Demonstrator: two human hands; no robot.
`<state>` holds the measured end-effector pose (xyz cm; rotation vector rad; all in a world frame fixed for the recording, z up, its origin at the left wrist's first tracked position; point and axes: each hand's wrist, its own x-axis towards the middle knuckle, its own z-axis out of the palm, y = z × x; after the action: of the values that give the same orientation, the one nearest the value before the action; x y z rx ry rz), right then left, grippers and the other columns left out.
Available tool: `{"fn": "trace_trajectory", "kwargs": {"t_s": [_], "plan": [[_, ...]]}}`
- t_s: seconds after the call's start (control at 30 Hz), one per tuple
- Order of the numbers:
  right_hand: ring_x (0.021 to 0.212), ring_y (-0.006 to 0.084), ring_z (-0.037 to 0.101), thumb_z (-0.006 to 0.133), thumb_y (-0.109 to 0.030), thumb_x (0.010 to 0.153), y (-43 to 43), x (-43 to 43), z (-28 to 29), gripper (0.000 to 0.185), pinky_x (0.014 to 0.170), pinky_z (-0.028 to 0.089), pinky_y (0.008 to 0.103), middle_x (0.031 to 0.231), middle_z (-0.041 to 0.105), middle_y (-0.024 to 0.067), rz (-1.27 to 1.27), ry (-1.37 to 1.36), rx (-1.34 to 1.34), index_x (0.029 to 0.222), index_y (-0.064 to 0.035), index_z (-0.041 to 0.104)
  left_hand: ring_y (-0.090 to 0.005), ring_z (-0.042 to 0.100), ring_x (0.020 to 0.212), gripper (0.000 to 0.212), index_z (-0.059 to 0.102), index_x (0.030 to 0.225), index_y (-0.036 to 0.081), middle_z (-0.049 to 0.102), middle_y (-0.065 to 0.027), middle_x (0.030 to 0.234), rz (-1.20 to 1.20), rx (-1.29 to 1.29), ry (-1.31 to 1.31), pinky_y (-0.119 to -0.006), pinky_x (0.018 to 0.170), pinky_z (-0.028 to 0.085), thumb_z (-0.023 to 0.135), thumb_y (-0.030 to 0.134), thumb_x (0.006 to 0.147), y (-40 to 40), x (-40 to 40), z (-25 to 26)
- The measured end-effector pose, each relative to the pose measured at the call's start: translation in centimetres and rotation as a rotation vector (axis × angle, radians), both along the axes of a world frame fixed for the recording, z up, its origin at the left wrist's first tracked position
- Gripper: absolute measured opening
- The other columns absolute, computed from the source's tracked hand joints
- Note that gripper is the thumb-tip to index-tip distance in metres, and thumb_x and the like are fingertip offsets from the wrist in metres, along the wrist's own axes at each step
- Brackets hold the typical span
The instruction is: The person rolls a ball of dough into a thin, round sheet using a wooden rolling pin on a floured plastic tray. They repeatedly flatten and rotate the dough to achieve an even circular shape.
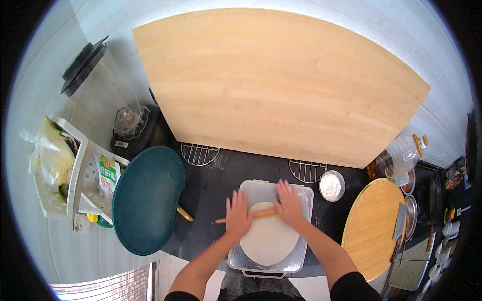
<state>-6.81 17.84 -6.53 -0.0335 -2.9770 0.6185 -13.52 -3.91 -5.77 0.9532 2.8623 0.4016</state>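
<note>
A wooden rolling pin [264,213] lies across the upper part of a flat, rounded sheet of dough [270,242]. The dough rests on a metal board or tray with a pale rim [307,222]. Flat on the pin's left part is my left hand [238,216], fingers stretched away from me. My right hand [289,203] presses the pin's right part, which it mostly hides. Both palms bear on the pin without fingers wrapped round it. A bowl of white powder [331,186] stands to the right of the tray.
A large wooden board [286,82] leans at the back behind two wire racks [199,153] [308,171]. A dark green board [148,201] is at left beside a white shelf [81,169]. At right are a round slatted mat [371,225], a cleaver [399,221] and an oil bottle [399,158].
</note>
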Motion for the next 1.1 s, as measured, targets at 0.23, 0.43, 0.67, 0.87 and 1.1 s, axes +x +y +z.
{"fn": "trace_trajectory", "kwargs": {"t_s": [0.23, 0.43, 0.67, 0.87, 1.1], "plan": [[0.143, 0.0352, 0.026, 0.052, -0.030, 0.092, 0.5, -2.3, 0.9, 0.065, 0.116, 0.017, 0.0526, 0.154, 0.030, 0.0185, -0.003, 0.024, 0.146, 0.144, 0.0029, 0.034, -0.0324, 0.018, 0.147, 0.074, 0.025, 0.148, -0.004, 0.022, -0.0206, 0.156, -0.104, -0.089, 0.070, -0.052, 0.117, 0.014, 0.049, 0.040, 0.095, 1.5, -2.9, -0.2], [0.142, 0.0349, 0.027, 0.052, -0.030, 0.092, 2.0, -3.7, 1.0, 0.064, 0.117, 0.017, 0.0502, 0.152, 0.032, 0.0206, -0.072, 0.108, 0.133, 0.143, 0.0048, 0.034, -0.0339, 0.015, 0.147, 0.079, 0.024, 0.148, -0.007, 0.020, -0.0222, 0.157, 0.060, 0.036, 0.082, -0.051, 0.118, 0.014, 0.052, 0.041, 0.092, 4.5, -4.4, -0.1], [0.142, 0.0371, 0.027, 0.055, -0.036, 0.091, -0.1, 7.9, 0.7, 0.069, 0.115, 0.018, 0.0525, 0.153, 0.031, 0.0198, -0.007, -0.188, -0.026, 0.145, 0.0016, 0.034, -0.0356, 0.021, 0.145, 0.077, 0.025, 0.148, -0.005, 0.025, -0.0223, 0.155, -0.276, -0.045, -0.132, -0.049, 0.117, 0.018, 0.053, 0.040, 0.092, 0.1, 4.0, -0.1], [0.142, 0.0329, 0.028, 0.052, -0.030, 0.092, 3.7, -2.5, 1.7, 0.062, 0.116, 0.020, 0.0484, 0.151, 0.033, 0.0192, -0.091, 0.084, 0.136, 0.143, 0.0013, 0.037, -0.0361, 0.018, 0.146, 0.075, 0.024, 0.147, -0.007, 0.023, -0.0225, 0.156, -0.099, 0.168, 0.140, -0.050, 0.117, 0.016, 0.053, 0.036, 0.093, 7.6, -6.1, 0.0], [0.139, 0.0367, 0.032, 0.055, -0.036, 0.090, 0.9, 7.9, 0.8, 0.066, 0.114, 0.021, 0.0501, 0.150, 0.034, 0.0215, -0.022, -0.101, 0.013, 0.142, 0.0020, 0.038, -0.0354, 0.019, 0.146, 0.077, 0.026, 0.148, -0.005, 0.024, -0.0206, 0.156, -0.240, 0.077, -0.081, -0.050, 0.117, 0.019, 0.055, 0.038, 0.091, 2.3, 3.3, -1.7]]}}
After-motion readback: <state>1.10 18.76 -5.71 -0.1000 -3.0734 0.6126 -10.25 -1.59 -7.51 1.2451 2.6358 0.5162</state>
